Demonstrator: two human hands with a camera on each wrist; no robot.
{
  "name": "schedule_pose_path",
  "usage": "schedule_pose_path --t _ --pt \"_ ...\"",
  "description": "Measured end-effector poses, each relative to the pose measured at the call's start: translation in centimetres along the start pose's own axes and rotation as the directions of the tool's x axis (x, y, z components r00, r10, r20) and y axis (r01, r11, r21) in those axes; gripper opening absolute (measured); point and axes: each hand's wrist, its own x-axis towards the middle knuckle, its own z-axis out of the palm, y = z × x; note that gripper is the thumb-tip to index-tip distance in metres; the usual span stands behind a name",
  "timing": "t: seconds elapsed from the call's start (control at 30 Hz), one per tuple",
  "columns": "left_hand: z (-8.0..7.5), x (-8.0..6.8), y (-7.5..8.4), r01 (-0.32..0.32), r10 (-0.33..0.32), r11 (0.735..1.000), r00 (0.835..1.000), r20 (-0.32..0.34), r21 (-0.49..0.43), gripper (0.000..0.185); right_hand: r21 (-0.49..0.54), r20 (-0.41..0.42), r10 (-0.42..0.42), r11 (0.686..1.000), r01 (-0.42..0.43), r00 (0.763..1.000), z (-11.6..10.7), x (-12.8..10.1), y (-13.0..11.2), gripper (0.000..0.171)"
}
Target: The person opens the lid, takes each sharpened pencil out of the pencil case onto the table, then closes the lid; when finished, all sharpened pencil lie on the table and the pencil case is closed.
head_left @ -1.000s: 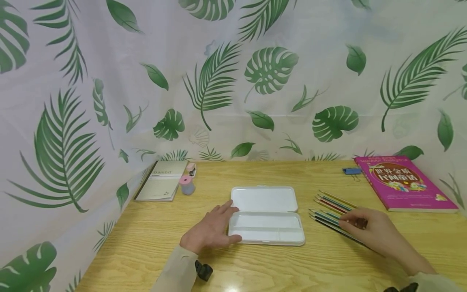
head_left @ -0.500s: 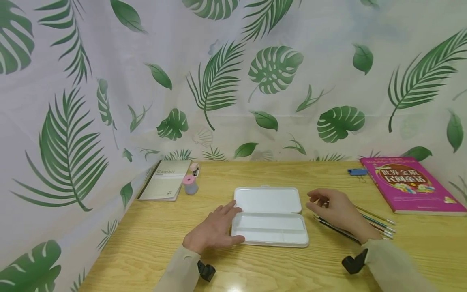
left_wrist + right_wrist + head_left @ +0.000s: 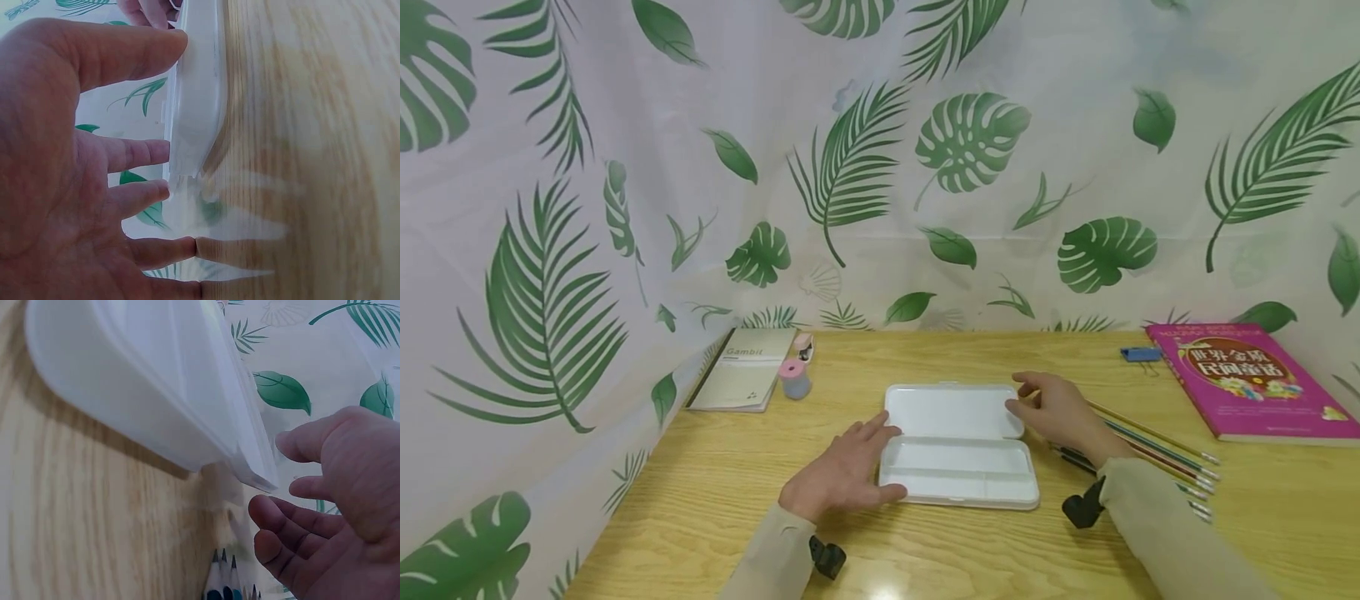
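Note:
A white plastic pencil case (image 3: 958, 492) lies unfolded on the table, its lid (image 3: 951, 410) laid back behind the divided base; nothing is inside. My left hand (image 3: 842, 471) rests with spread fingers against the case's left side, thumb at the near corner. In the left wrist view, the thumb (image 3: 134, 50) touches the case wall. My right hand (image 3: 1056, 412) is at the lid's right edge, its fingers loosely bent. The right wrist view has the lid's corner (image 3: 259, 478) close to thumb and fingers, with no firm grip visible. Several pencils (image 3: 1172, 467) lie partly under the right forearm.
A pink book (image 3: 1247, 379) lies at the right, beside a blue binder clip (image 3: 1141, 355). Back left are a notebook (image 3: 741, 371), a pink-and-grey spool-shaped item (image 3: 794, 379) and a small pink stapler-like item (image 3: 805, 346). A leaf-print curtain (image 3: 850, 208) hangs behind the table.
My right hand has moved left and away from me, from over the pencils to the lid's right edge. The left hand stays on the case. The view has shifted slightly.

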Motion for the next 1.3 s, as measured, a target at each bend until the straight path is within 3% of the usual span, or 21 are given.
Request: schedule_pose_path --t 0.43,0.63,0.73,0.97,1.3 --pt "-0.1 -0.1 0.1 0.003 -0.003 1.000 1.000 0.002 -0.003 0.080 -0.036 -0.016 -0.013 0.999 0.012 1.000 1.2 1.1 0.2 0.044" --pt "-0.1 -0.1 0.0 -0.022 0.022 1.000 0.999 -0.026 -0.015 0.079 0.016 -0.006 0.017 1.000 -0.017 1.000 1.1 0.9 0.1 0.046" --pt "0.0 0.0 0.1 -0.030 0.029 0.999 0.998 -0.053 -0.019 0.081 0.023 -0.032 0.014 1.000 -0.013 0.999 1.0 0.6 -0.1 0.047" --pt "0.0 0.0 0.2 0.019 -0.025 0.996 0.997 -0.072 -0.083 0.092 0.033 -0.098 0.016 0.999 -0.013 0.995 0.7 -0.1 -0.6 0.046" --pt "0.2 -0.1 0.1 0.002 -0.016 0.993 0.992 -0.123 -0.117 0.109 0.069 -0.211 -0.004 0.997 0.019 0.978 0.0 -1.1 -1.4 0.043"
